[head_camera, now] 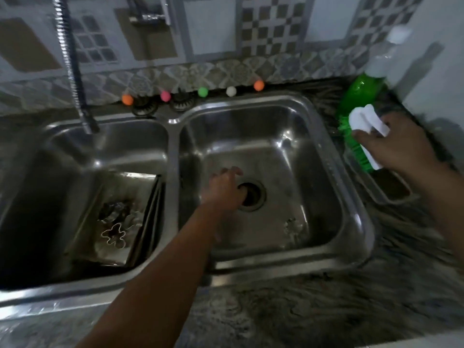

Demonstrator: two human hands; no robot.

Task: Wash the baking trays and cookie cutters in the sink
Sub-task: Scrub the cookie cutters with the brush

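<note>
I am looking down at a double sink (173, 146). My left hand (222, 187) hangs low in the right bowl, by the drain hole (251, 195). Its fingers point down and look loose, but they are blurry, so I cannot tell how they lie. I think it holds nothing.

My right hand (396, 144) is on the counter. Its fingers curl around a scrub brush (361, 126) with a white handle and green bristles, next to a green soap bottle (359, 94).

What could go wrong? The brush could bump the bottle and tip it over. My grip could slip too.

The baking trays (130, 194) and cookie cutters (115, 228) lie in the left bowl, well apart from both hands, across the middle wall
</note>
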